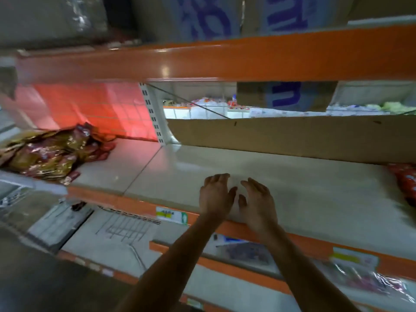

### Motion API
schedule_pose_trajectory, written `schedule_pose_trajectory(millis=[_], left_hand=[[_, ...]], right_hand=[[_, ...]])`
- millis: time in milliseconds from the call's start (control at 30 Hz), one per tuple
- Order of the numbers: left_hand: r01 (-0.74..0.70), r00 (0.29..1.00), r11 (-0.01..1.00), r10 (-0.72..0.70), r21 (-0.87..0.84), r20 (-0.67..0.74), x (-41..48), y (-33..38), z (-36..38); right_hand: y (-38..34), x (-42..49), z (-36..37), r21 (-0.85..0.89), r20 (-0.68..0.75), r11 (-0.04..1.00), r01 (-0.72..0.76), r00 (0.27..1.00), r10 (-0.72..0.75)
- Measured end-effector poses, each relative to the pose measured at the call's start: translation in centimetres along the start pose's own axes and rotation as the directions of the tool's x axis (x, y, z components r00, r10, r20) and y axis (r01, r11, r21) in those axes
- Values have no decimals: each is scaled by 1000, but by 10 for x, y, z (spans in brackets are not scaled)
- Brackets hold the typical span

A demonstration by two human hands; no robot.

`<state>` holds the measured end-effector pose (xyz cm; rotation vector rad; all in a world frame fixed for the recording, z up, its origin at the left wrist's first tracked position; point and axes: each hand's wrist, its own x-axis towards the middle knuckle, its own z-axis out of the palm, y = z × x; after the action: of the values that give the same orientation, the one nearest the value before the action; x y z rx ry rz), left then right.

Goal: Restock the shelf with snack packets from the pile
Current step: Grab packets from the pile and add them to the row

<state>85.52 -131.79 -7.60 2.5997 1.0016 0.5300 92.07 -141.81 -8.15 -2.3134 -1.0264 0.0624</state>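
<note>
Two bare hands hover side by side over the front middle of the pale beige laminate shelf (304, 190). The left hand (215, 194) and right hand (256, 199) face palm to palm, close but apart. Their fingers (217, 177) are loosely spread and only slightly bent, holding nothing.

One heap of shiny gold-and-maroon foil snack packets (51, 154) lies at the shelf's far left end; the blur hides their number. A second cluster of red packets (405, 183) sits at the shelf's right end, cut off by the frame. One long brown cardboard panel (281, 138) stands along the shelf's back. One green-and-yellow price label (171, 215) is on the shelf's orange front lip.
</note>
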Motion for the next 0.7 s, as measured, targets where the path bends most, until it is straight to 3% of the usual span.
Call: schedule_pose_trajectory(millis=[333, 700], left_hand=[[177, 978, 982, -168, 72, -123, -14, -164, -85], [407, 899, 911, -389, 57, -203, 4, -312, -146]], right_hand=[[-154, 13, 107, 64, 80, 990, 124, 988, -129], [-287, 54, 200, 181, 194, 958, 222, 947, -256]])
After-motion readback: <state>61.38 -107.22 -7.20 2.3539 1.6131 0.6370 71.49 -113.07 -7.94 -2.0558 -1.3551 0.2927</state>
